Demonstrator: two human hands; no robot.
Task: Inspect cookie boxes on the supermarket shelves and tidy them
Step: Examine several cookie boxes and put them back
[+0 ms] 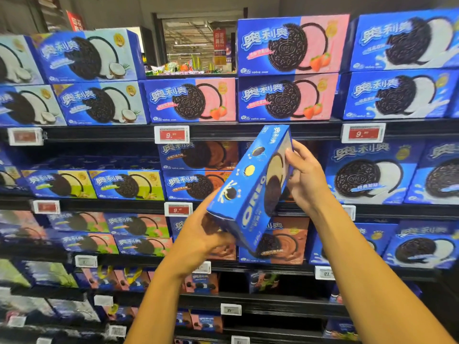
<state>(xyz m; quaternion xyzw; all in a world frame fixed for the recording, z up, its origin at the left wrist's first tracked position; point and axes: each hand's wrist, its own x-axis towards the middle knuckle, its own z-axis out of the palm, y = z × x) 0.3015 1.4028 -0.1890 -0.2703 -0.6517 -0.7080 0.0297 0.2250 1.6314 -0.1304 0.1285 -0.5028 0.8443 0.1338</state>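
The left hand (198,234) curls its fingers under the lower end of a blue cookie box (250,187), while the right hand (306,177) grips its upper right edge — thumb on the front face, fingers behind. The box hangs tilted, narrow side showing, in front of the chocolate-flavour boxes (196,170) on the second shelf (372,209) — strawberry boxes (285,98) stacked above.

An open gap (193,45) beside the stacked strawberry boxes (293,44) leaves free room.
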